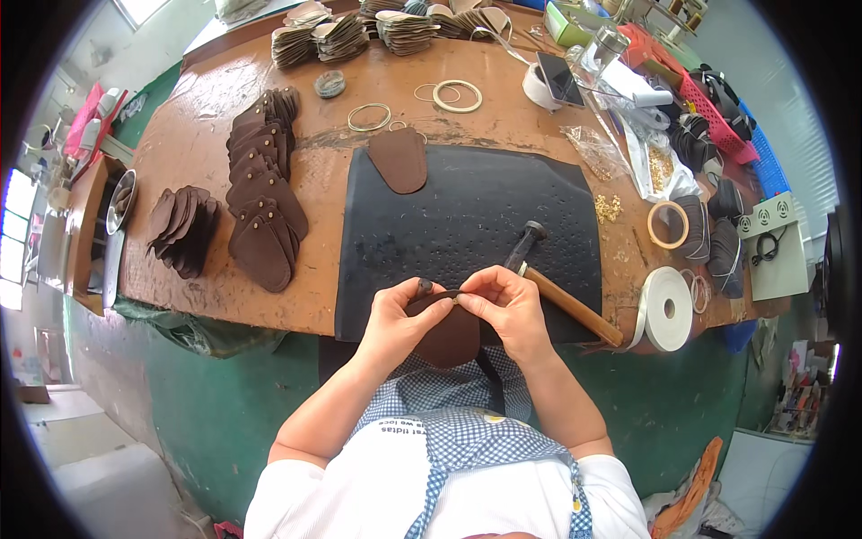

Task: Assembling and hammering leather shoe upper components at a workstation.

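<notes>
At the near edge of a black, pitted mat [404, 234], both my hands meet over a brown leather piece [449, 337]. My left hand [395, 314] is closed on its upper edge, and a short dark rod-like tool [425, 287] sticks out between its fingers. Opposite it, my right hand [503, 307] pinches the same edge; a tiny pale fitting seems to show between the fingertips, too small to name. A hammer [575, 308] with a wooden handle lies just right of my right hand. Another brown leather piece [398, 162] rests on the mat's far left corner.
Fanned brown leather pieces with brass-coloured studs [266, 193] and a second stack [184, 229] lie left. Rings [458, 96] lie beyond the mat. Small gold fittings [608, 208], a white tape roll [668, 308] and a phone [559, 79] are right. Tan stacks [341, 38] line the back.
</notes>
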Demonstrator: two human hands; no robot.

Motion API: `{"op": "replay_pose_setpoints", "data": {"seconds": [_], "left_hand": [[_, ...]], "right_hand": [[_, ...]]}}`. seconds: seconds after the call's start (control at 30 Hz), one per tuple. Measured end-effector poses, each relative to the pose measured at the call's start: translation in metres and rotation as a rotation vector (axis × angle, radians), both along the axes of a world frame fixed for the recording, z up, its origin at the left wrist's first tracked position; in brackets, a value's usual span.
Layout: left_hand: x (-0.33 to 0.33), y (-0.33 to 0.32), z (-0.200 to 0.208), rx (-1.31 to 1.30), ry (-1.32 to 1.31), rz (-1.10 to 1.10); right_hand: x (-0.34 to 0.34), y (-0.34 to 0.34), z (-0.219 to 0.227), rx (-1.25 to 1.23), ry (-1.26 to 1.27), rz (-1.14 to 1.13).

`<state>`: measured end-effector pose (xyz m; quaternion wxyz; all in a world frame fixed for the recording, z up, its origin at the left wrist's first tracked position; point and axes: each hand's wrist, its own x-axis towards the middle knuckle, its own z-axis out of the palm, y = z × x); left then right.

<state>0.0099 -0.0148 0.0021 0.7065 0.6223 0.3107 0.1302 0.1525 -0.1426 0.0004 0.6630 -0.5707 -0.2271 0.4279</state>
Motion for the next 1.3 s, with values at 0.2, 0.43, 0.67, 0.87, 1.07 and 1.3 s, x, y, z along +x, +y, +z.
{"op": "replay_pose_setpoints", "data": {"seconds": [0.2,0.43,0.67,0.87,1.07,1.3], "left_hand": [[0.0,0.002,0.003,0.022,0.031,-0.022],[-0.003,0.002,0.01,0.161,-0.058,-0.113],[-0.005,-0.002,0.001,0.273,-0.121,-0.079],[-0.006,-0.002,0.0,0.311,-0.096,-0.075],[-0.004,-0.002,0.003,0.316,-0.086,-0.09],[-0.006,-0.002,0.0,0.24,-0.068,-0.082]], "right_hand": [[0.0,0.001,0.004,0.007,0.004,0.048],[0.007,-0.002,0.005,0.039,0.058,0.108],[0.013,-0.002,0.007,0.053,0.172,0.155],[0.012,-0.002,0.009,0.034,0.122,0.169],[0.007,-0.003,0.011,0.025,0.014,0.129],[0.006,0.0,0.016,-0.045,-0.1,0.165]]}}
